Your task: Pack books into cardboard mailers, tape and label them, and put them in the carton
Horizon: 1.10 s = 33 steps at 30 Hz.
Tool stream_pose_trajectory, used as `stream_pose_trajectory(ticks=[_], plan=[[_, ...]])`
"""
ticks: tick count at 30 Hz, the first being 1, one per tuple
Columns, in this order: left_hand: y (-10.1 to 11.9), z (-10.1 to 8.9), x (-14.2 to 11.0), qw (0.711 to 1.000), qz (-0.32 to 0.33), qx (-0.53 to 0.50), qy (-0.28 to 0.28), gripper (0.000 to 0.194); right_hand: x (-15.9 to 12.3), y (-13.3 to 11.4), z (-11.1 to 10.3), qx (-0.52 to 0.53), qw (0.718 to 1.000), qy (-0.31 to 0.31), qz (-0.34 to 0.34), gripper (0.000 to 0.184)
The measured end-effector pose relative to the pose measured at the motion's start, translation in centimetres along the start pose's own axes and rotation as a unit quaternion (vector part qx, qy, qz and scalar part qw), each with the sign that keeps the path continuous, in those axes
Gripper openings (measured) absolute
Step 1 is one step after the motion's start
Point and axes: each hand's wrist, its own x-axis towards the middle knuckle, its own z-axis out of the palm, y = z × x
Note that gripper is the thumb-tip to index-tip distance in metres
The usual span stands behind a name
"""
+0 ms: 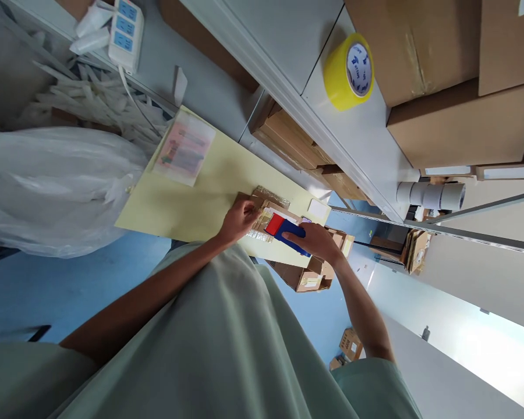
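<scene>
A small cardboard box (264, 205) with shiny tape on it lies on the pale yellow tabletop (218, 174). My right hand (313, 238) is wrapped round a blue tape dispenser (292, 234) with a red end, held over the right part of the box. The red end points toward my left hand. At the box's left side is my left hand (239, 220), its fingers curled and drawn together. What they pinch, if anything, is too small to tell.
A printed sheet in clear plastic (186, 148) lies at the table's left. On the shelf above stand a yellow tape roll (348, 71) and large cartons (463, 125). A power strip (126, 35) is upper left, above a big plastic bag (56, 192). An open carton (308, 278) is beyond the table's right end.
</scene>
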Motion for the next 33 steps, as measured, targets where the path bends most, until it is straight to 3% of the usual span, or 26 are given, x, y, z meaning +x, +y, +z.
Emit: stream_pose_trajectory(ticks=[11,15,18,23,28,31,33], plan=[[0.0,2.6,0.6,0.993,-0.017,0.106,0.054,0.029,2.7,5.8,2.8,-0.006,0.999,0.009,-0.035,0.062],[0.9,3.8,0.1,0.978,-0.023,0.186,0.087,0.021,4.4,8.0,4.2,0.008,0.999,0.003,-0.037,0.064],[1.3,4.4,-0.3,0.96,-0.021,0.258,0.106,0.025,5.4,9.1,5.0,0.043,0.998,-0.007,-0.049,0.065],[1.1,3.3,-0.6,0.944,-0.026,0.295,0.149,0.027,6.6,9.5,5.8,0.084,0.992,-0.011,-0.098,0.065],[1.4,1.5,-1.0,0.926,-0.052,0.317,0.199,0.022,7.5,7.7,6.3,0.115,0.982,-0.012,-0.15,0.065],[1.7,2.0,-1.3,0.921,-0.052,0.328,0.206,0.021,7.3,7.9,6.1,0.113,0.978,-0.013,-0.172,0.061],[1.8,2.6,-1.4,0.919,-0.043,0.337,0.202,0.02,6.6,9.6,5.9,0.105,0.979,-0.023,-0.174,0.061]])
